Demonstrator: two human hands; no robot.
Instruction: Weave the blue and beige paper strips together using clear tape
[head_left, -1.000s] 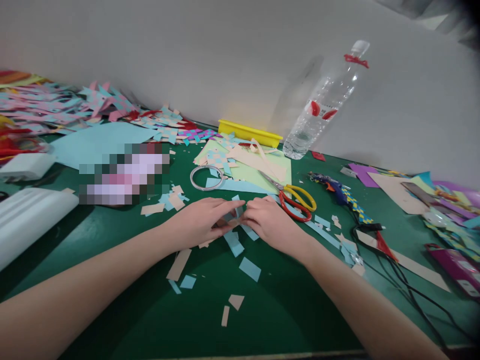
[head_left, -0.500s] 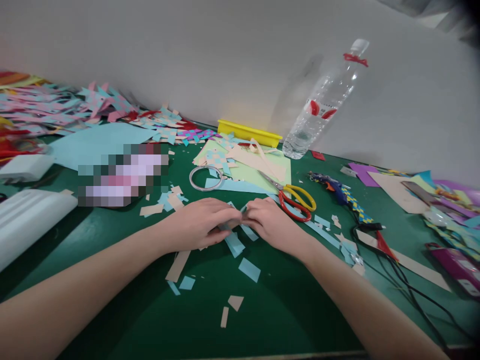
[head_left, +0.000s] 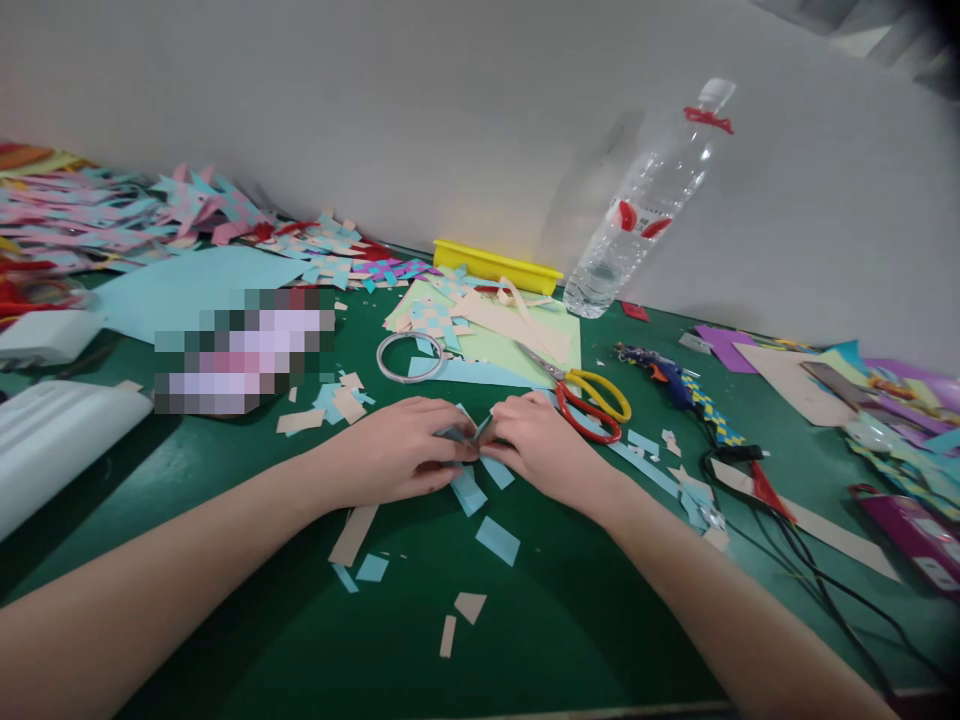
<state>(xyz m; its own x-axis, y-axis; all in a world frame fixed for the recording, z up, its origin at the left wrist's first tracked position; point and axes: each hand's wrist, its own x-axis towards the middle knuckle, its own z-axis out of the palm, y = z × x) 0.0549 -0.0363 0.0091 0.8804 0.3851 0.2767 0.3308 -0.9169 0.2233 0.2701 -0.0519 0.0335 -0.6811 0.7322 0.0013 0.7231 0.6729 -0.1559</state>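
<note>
My left hand point(head_left: 409, 450) and my right hand point(head_left: 536, 440) meet at the middle of the green table point(head_left: 420, 660). Between their fingertips is a small blue paper strip point(head_left: 485, 428), pinched from both sides; the fingers hide much of it. Blue paper scraps point(head_left: 469, 490) lie just beneath the fingertips. Under my left wrist rests a beige paper strip point(head_left: 354, 538). Scissors point(head_left: 589, 400) with one yellow and one red handle lie just beyond my right hand, blades pointing away to the left. A silver ring point(head_left: 410, 358) lies beyond my left hand.
A clear bottle point(head_left: 626, 215) leans at the back by the wall, beside a yellow tray point(head_left: 497, 268). To the right lie a glue gun point(head_left: 675, 385) with black cables and a purple box point(head_left: 911, 535). A pixelated object point(head_left: 251, 355) and a white case point(head_left: 67, 435) are on the left.
My fingertips have shifted slightly, and the blue paper between them now stands up more visibly at an angle. The other objects stay in place; the view has moved a little.
</note>
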